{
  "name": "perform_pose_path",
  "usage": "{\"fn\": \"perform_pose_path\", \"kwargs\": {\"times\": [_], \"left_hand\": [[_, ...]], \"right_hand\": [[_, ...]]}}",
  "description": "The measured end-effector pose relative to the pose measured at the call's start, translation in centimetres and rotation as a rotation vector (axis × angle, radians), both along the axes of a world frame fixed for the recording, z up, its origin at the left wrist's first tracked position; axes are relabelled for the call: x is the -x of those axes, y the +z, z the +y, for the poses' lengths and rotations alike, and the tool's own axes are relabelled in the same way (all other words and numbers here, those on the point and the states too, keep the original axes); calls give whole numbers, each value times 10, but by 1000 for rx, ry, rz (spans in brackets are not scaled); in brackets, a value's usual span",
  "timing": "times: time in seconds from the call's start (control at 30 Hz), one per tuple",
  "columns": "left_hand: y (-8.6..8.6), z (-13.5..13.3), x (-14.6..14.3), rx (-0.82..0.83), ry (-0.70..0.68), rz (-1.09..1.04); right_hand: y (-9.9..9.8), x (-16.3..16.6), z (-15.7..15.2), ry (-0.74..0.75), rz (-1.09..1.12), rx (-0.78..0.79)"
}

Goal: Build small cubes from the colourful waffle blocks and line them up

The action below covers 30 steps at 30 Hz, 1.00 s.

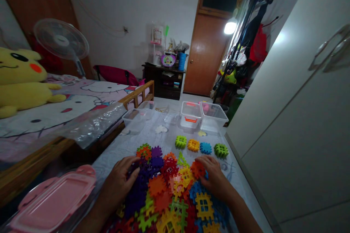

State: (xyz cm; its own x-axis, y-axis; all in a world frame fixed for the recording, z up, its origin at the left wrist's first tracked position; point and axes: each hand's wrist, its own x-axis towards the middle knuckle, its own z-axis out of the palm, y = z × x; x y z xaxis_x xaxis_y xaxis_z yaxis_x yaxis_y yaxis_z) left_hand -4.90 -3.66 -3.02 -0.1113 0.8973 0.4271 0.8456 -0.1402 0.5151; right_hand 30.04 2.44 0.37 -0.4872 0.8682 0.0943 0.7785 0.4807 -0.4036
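A heap of flat, notched plastic building pieces lies before me, with a yellow window-shaped piece [204, 206] and an orange square piece [156, 185] among them. My left hand [119, 178] rests at the heap's left edge against dark purple pieces [136, 193], its thumb and fingers apart. On the right side, my right hand [213, 174] has its thumb and fingers around a red-orange piece [197, 170]. Beyond the heap stand stacks of pieces in a row: light green [181, 142], yellow-orange [193, 145], blue [206, 148] and darker green [221, 150].
Clear plastic boxes [214, 116] stand at the table's far end, one with orange handles [190, 119]. A pink lid [58, 202] lies at lower left. A bed with a wooden rail [139, 93] borders the left side; a white cabinet [295, 116] borders the right.
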Motion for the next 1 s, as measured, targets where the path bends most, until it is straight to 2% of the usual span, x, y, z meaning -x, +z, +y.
{"fn": "perform_pose_path", "kwargs": {"times": [0.1, 0.2, 0.4, 0.6, 1.0], "left_hand": [[0, 0, 0, -13, 2, -7], [1, -1, 0, -8, 2, -12], [1, -1, 0, 4, 8, -29], [-1, -1, -1, 3, 20, -38], [4, -3, -3, 31, 1, -56]], "right_hand": [[2, 1, 1, 83, -32, 69], [8, 0, 4, 101, -59, 100], [21, 2, 16, 166, -176, 106], [23, 14, 27, 207, -341, 86], [37, 12, 28, 194, -320, 103]]}}
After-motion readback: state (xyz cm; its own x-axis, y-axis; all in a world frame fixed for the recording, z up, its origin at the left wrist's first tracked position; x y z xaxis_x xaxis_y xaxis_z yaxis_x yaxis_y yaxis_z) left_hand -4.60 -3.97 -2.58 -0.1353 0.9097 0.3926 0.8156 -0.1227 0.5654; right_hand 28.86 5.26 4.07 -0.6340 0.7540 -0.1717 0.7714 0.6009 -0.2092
